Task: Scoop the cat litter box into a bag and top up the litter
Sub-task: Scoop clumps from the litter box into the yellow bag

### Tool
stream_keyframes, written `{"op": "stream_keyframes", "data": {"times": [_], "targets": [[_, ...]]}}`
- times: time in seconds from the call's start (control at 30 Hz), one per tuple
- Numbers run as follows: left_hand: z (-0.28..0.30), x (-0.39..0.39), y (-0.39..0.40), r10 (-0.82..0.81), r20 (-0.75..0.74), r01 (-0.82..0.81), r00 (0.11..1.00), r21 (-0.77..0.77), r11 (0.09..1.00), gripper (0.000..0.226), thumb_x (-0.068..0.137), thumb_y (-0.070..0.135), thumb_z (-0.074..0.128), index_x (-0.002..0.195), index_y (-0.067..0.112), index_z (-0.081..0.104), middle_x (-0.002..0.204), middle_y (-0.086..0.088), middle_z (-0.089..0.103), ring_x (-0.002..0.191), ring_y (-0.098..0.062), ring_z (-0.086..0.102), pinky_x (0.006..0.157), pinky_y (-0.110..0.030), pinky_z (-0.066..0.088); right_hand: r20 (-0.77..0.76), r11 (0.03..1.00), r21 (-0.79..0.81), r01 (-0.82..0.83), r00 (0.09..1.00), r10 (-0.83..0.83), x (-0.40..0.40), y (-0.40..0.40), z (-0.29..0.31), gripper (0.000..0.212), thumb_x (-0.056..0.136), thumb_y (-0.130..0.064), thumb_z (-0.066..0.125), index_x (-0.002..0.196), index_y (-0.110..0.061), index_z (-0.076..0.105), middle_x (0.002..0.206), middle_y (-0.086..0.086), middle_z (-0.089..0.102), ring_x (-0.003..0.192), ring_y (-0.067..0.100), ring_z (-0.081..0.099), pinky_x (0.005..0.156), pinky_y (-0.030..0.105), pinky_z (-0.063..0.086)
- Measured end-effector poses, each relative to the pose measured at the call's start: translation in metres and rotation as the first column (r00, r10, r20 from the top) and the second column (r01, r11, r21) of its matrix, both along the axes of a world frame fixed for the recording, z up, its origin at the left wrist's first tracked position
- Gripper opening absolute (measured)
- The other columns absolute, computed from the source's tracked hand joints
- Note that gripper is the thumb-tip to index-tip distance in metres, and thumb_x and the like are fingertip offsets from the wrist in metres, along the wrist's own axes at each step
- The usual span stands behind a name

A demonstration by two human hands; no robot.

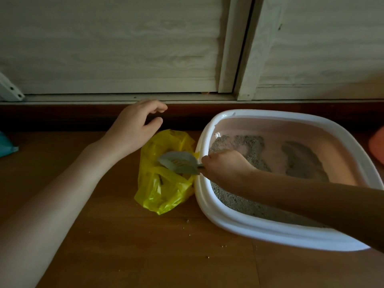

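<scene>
A white-rimmed litter box with a pink inside stands on the wooden floor at the right, holding patches of grey litter. To its left lies an open yellow plastic bag. My right hand reaches across the box's left rim and grips the handle of a grey slotted scoop, whose head is turned over above the bag's mouth. My left hand hovers above the floor beyond the bag, fingers loosely curled, holding nothing.
Pale wooden sliding doors and a dark baseboard run along the back. Stray litter grains dot the floor in front of the bag. A teal thing shows at the left edge, an orange thing at the right edge.
</scene>
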State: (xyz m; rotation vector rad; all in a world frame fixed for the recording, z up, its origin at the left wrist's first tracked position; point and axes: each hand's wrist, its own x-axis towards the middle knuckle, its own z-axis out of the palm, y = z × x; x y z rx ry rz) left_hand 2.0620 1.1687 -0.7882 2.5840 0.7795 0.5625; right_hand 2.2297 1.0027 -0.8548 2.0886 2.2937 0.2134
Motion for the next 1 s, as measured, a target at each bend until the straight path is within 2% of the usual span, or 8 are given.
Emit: {"op": "stream_keyframes", "data": {"times": [0.07,0.17,0.3,0.47,0.57,0.73,0.9,1.0], "targets": [[0.0,0.004,-0.002,-0.004,0.012,0.004,1.0,0.0,1.0,0.031,0.093,0.016,0.053,0.124,0.019,0.058,0.122,0.007,0.057,0.109,-0.002,0.05,0.091,-0.017,0.036,-0.354,0.974,-0.147,0.171,0.911,-0.214,0.005,-0.003,0.009,0.036,0.095,-0.037,0.049,0.071,-0.01,0.051,0.065,0.005,0.055,0.058,0.022,0.052,0.051,0.029,0.035],[0.001,0.01,-0.006,-0.013,0.019,0.013,1.0,0.002,1.0,0.031,0.093,0.016,0.054,0.124,0.018,0.058,0.122,0.007,0.058,0.109,-0.003,0.051,0.092,-0.017,0.036,-0.687,0.926,-0.249,0.283,0.623,-0.374,0.019,-0.011,0.022,0.047,0.09,-0.041,0.058,0.064,-0.001,0.059,0.052,0.005,0.046,0.044,0.013,0.039,0.045,0.024,0.032],[-0.001,0.021,-0.014,-0.032,0.025,0.033,0.999,-0.007,0.999,0.031,0.093,0.015,0.054,0.123,0.018,0.058,0.121,0.007,0.058,0.11,-0.003,0.051,0.093,-0.019,0.037,-0.805,0.853,-0.425,0.303,0.304,-0.509,0.039,-0.032,0.035,0.037,0.089,-0.035,0.063,0.062,-0.009,0.064,0.045,-0.001,0.049,0.036,0.01,0.04,0.037,0.019,0.034],[-0.005,0.045,-0.031,-0.09,0.0,0.09,0.996,-0.001,0.996,0.031,0.092,0.016,0.054,0.123,0.018,0.059,0.121,0.008,0.059,0.111,-0.003,0.05,0.094,-0.019,0.036,-0.773,0.77,-0.537,0.344,0.166,-0.613,0.079,-0.071,0.042,0.032,0.091,-0.031,0.06,0.068,-0.008,0.063,0.048,-0.001,0.048,0.037,0.01,0.039,0.037,0.019,0.034],[-0.008,0.058,-0.041,-0.116,-0.004,0.116,0.993,0.004,0.993,0.03,0.092,0.016,0.055,0.122,0.02,0.059,0.12,0.008,0.059,0.111,-0.004,0.051,0.093,-0.02,0.037,-0.643,0.728,-0.497,0.473,0.362,-0.675,0.108,-0.098,0.037,0.029,0.095,-0.031,0.054,0.079,-0.01,0.066,0.061,-0.001,0.058,0.049,0.01,0.05,0.047,0.02,0.042],[-0.016,0.076,-0.056,-0.157,-0.029,0.157,0.987,0.001,0.988,0.03,0.091,0.014,0.056,0.12,0.02,0.06,0.117,0.007,0.06,0.108,-0.004,0.051,0.09,-0.021,0.037,-0.018,0.728,-0.394,0.561,0.787,-0.617,0.128,-0.15,0.035,0.027,0.096,-0.016,0.051,0.121,-0.012,0.058,0.096,0.001,0.065,0.074,0.009,0.062,0.059,0.018,0.044],[-0.023,0.086,-0.068,-0.19,-0.054,0.19,0.98,0.002,0.982,0.03,0.09,0.012,0.056,0.118,0.018,0.06,0.114,0.008,0.059,0.103,-0.001,0.049,0.087,-0.018,0.035,0.254,0.721,-0.469,0.51,0.86,-0.443,0.115,-0.181,0.019,0.044,0.097,-0.022,0.051,0.139,-0.012,0.041,0.13,0.01,0.053,0.1,0.014,0.061,0.082,0.024,0.05],[-0.026,0.09,-0.07,-0.199,-0.069,0.2,0.978,0.003,0.98,0.03,0.09,0.013,0.056,0.12,0.017,0.06,0.115,0.006,0.059,0.104,-0.001,0.048,0.089,-0.019,0.034,0.273,0.703,-0.531,0.473,0.881,-0.386,0.111,-0.189,0.008,0.044,0.097,-0.019,0.052,0.138,-0.009,0.042,0.127,0.012,0.053,0.105,0.017,0.059,0.087,0.025,0.049]]}}
